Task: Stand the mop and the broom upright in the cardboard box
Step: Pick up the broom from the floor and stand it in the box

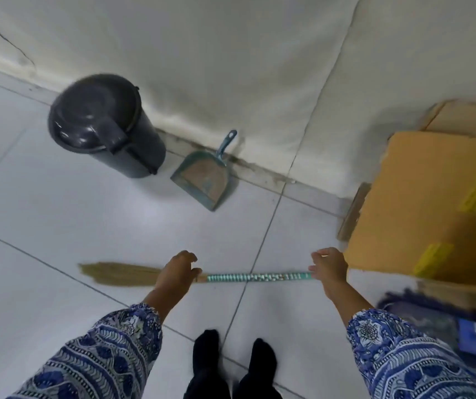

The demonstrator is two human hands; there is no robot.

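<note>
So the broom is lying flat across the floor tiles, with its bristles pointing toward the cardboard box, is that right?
Not quite. The head view shows the broom lying flat across the floor tiles, but its bristles point away from the cardboard box, toward the person's left. The wrapped handle end is the one nearest the box.

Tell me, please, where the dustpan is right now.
In the head view the dustpan leans against the wall's base, centre frame, just right of the lidded bin and beyond the broom.

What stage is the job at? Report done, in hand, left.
Done: nothing shows standing in the cardboard box.
In hand: the broom lies level above the floor, left hand near the bristles, right hand at the handle end.
Left: stand the broom in the box, then the mop beside it.
</note>
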